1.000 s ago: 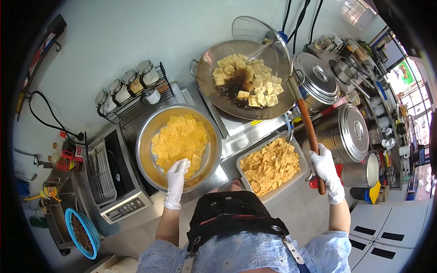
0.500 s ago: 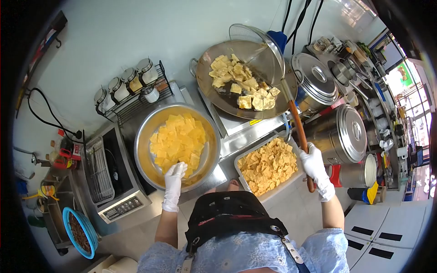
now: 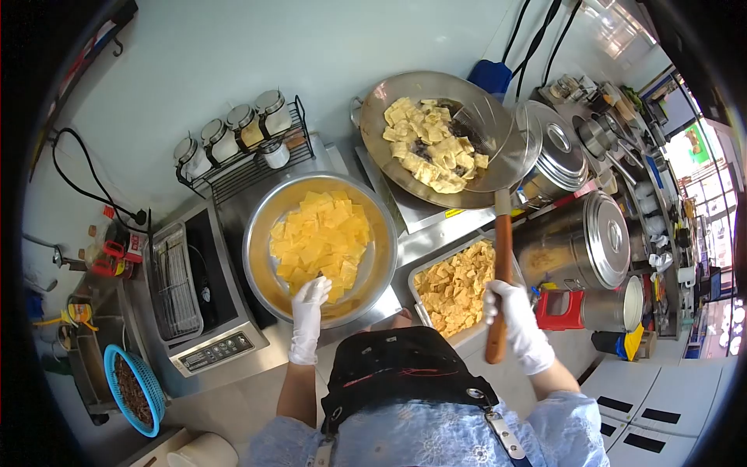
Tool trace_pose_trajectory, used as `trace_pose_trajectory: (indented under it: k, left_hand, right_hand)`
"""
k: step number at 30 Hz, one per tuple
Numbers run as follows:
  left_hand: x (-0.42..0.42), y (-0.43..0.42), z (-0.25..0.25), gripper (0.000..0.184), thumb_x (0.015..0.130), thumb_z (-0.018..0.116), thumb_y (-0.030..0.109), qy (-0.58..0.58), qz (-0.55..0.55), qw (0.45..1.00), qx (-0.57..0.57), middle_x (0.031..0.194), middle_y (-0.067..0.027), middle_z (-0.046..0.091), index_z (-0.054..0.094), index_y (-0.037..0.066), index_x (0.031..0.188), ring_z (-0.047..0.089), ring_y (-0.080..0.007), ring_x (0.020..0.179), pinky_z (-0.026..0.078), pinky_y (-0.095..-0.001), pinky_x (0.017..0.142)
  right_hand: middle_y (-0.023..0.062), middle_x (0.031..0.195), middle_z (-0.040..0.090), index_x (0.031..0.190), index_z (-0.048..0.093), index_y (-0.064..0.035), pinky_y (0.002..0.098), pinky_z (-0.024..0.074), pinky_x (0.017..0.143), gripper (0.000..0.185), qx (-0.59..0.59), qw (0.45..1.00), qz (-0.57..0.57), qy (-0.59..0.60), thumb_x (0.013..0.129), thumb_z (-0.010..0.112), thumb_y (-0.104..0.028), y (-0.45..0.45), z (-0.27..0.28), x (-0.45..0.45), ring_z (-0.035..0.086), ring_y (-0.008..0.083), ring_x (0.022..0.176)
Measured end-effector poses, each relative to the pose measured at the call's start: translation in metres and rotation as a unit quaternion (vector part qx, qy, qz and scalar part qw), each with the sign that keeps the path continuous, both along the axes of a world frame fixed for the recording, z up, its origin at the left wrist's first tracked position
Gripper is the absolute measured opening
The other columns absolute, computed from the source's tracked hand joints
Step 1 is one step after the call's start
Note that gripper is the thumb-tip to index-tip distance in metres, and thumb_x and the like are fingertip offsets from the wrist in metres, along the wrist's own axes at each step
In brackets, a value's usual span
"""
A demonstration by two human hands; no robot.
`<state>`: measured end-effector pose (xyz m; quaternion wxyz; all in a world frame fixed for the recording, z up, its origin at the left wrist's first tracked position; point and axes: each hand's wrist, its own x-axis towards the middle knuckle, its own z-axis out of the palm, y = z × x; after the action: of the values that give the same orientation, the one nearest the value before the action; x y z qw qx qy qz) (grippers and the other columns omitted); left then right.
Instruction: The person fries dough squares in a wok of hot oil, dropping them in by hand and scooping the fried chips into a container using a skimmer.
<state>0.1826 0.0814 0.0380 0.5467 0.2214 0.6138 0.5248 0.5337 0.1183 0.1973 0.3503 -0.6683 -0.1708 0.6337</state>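
My right hand, in a white glove, is wrapped round the wooden handle of a wire strainer. The strainer's round mesh end lies at the right side of a wok, beside pale square pieces in dark liquid. My left hand, also gloved, is at the near rim of a steel bowl of yellow squares. Its fingers are bent together; whatever they may hold is too small to make out. A tub of golden-brown pieces sits below the wok, partly behind the strainer handle.
Lidded jars stand on a black rack behind the bowl. An induction cooker is at the left, with a blue basket below it. Large lidded pots stand at the right. A red-handled container is near my right hand.
The strainer has swung rightward at its mesh end, its handle now more upright. My right hand has moved left and down with it. Pale pieces in the wok have shifted. The view has turned slightly.
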Motion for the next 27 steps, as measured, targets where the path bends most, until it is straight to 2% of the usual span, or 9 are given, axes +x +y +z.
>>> trace_pose_trajectory:
  k: [2,8,12,14,16,17,18,22,27]
  left_hand:
    - [-0.005,-0.004,0.002,0.031,0.095,0.053,0.020,0.004,0.002,1.000,-0.002,0.110,-0.0158,0.064,0.058,-0.003,0.115,0.062,-0.0229,0.103,0.049,-0.0330,0.090]
    - [-0.018,-0.006,0.011,0.032,0.096,0.050,0.019,0.009,-0.011,1.000,0.014,0.110,-0.0171,0.064,0.057,-0.005,0.117,0.061,-0.0242,0.106,0.049,-0.0336,0.091]
    - [-0.017,-0.001,0.018,0.033,0.097,0.049,0.019,0.016,-0.023,1.000,0.001,0.111,-0.0178,0.063,0.056,-0.005,0.118,0.062,-0.0239,0.105,0.048,-0.0337,0.091]
    - [-0.016,0.002,0.018,0.034,0.097,0.049,0.020,0.022,-0.031,0.999,-0.010,0.112,-0.0178,0.063,0.056,-0.005,0.118,0.061,-0.0238,0.105,0.048,-0.0336,0.092]
    - [-0.013,0.005,0.020,0.034,0.097,0.049,0.020,0.022,-0.032,0.999,-0.004,0.112,-0.0176,0.063,0.056,-0.005,0.118,0.062,-0.0237,0.105,0.048,-0.0334,0.091]
    - [-0.012,0.004,0.022,0.034,0.097,0.049,0.020,0.026,-0.041,0.999,-0.004,0.112,-0.0175,0.063,0.056,-0.004,0.118,0.062,-0.0235,0.105,0.048,-0.0332,0.091]
    - [-0.011,0.003,0.022,0.034,0.097,0.049,0.020,0.029,-0.049,0.998,-0.006,0.112,-0.0175,0.063,0.056,-0.004,0.118,0.062,-0.0235,0.105,0.048,-0.0332,0.091]
    - [-0.007,0.012,0.024,0.033,0.096,0.050,0.020,0.026,-0.061,0.998,0.002,0.111,-0.0163,0.064,0.057,-0.004,0.118,0.062,-0.0228,0.104,0.048,-0.0320,0.091]
    - [-0.002,0.017,0.014,0.032,0.096,0.051,0.020,0.010,-0.053,0.999,0.002,0.111,-0.0154,0.064,0.057,-0.003,0.117,0.062,-0.0222,0.104,0.048,-0.0309,0.090]
  right_hand:
    - [0.0012,0.062,0.045,0.087,0.048,-0.0047,0.0276,0.0362,0.044,0.013,-0.001,0.989,-0.042,0.141,0.091,0.048,-0.017,0.008,-0.023,-0.038,0.040,0.0115,0.047]
    - [-0.0007,0.064,0.043,0.089,0.046,-0.0050,0.0259,0.0386,0.045,0.016,0.027,0.937,-0.071,0.342,0.092,0.046,-0.021,0.056,-0.021,-0.126,0.040,0.0105,0.048]
    - [-0.0019,0.065,0.042,0.094,0.049,-0.0027,0.0183,0.0375,0.043,0.010,0.085,0.805,-0.057,0.584,0.091,0.051,-0.012,0.055,-0.028,-0.068,0.042,0.0050,0.052]
    - [-0.0030,0.065,0.042,0.096,0.051,-0.0026,0.0169,0.0341,0.037,0.012,0.089,0.787,-0.070,0.607,0.091,0.052,-0.014,0.039,-0.024,-0.027,0.040,0.0035,0.047]
    - [-0.0049,0.061,0.036,0.090,0.046,-0.0031,0.0148,0.0317,0.034,0.009,0.050,0.795,-0.083,0.599,0.094,0.049,-0.011,0.024,-0.033,-0.016,0.035,0.0024,0.040]
    - [-0.0045,0.061,0.039,0.093,0.048,-0.0025,0.0149,0.0325,0.035,0.010,0.066,0.874,-0.071,0.477,0.094,0.049,-0.012,0.021,-0.022,-0.026,0.036,0.0024,0.041]
    - [-0.0038,0.062,0.041,0.097,0.049,-0.0003,0.0153,0.0333,0.037,0.012,0.071,0.903,-0.117,0.408,0.093,0.050,-0.012,0.022,-0.008,-0.033,0.036,0.0029,0.043]
    - [-0.0021,0.066,0.043,0.099,0.049,0.0025,0.0171,0.0352,0.037,0.016,0.074,0.888,-0.072,0.449,0.092,0.051,-0.011,0.035,-0.010,-0.004,0.040,0.0035,0.047]
    - [-0.0024,0.065,0.045,0.096,0.052,0.0015,0.0184,0.0326,0.035,0.016,0.050,0.956,-0.018,0.287,0.091,0.052,-0.014,0.018,0.024,0.039,0.038,0.0036,0.043]
